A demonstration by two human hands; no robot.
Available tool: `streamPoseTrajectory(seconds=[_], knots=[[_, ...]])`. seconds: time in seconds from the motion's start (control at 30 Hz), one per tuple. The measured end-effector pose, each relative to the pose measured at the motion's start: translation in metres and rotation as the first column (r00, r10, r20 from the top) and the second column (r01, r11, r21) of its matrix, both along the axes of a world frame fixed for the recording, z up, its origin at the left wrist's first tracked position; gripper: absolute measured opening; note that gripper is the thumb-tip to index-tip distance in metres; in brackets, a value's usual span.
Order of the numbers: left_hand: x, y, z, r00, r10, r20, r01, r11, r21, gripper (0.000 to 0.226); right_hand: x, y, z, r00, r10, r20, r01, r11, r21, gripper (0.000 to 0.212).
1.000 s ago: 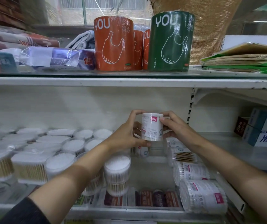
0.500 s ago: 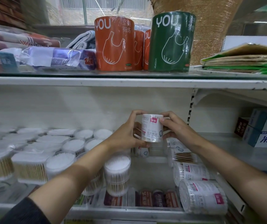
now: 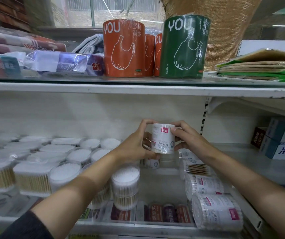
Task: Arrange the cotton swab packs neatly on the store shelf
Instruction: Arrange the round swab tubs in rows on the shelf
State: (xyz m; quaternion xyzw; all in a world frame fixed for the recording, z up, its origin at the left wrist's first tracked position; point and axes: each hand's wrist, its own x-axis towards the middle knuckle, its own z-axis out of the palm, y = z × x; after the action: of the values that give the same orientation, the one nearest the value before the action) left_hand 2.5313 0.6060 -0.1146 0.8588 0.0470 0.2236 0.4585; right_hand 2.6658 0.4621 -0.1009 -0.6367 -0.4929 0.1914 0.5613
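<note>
Left hand (image 3: 134, 149) and right hand (image 3: 188, 140) clamped together on one cylindrical cotton swab pack (image 3: 163, 138), upright, label forward, raised above the shelf (image 3: 162, 188) near its back wall, probably to square it before setting down. Below, a gap between upright tubs (image 3: 125, 185) and toppled packs (image 3: 215, 211) toward the right front edge, likely awaiting standing.

Soft, dim daylight comes from the barred window (image 3: 110, 9) far behind the upper shelf. The white metal shelf edge (image 3: 138, 89) bows from wide-angle distortion. The clear plastic swab boxes (image 3: 31, 178) at near left are smeared and blurred.
</note>
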Motion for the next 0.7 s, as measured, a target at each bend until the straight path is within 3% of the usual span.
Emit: streamPoseTrajectory(seconds=[0.7], knots=[[-0.0008,-0.0009,0.0007,1.000,0.000,-0.007,0.000,1.000,-0.005,0.084,-0.0004,-0.0019,0.0004,1.000,0.003,0.024,-0.003,1.000,-0.019,0.025]])
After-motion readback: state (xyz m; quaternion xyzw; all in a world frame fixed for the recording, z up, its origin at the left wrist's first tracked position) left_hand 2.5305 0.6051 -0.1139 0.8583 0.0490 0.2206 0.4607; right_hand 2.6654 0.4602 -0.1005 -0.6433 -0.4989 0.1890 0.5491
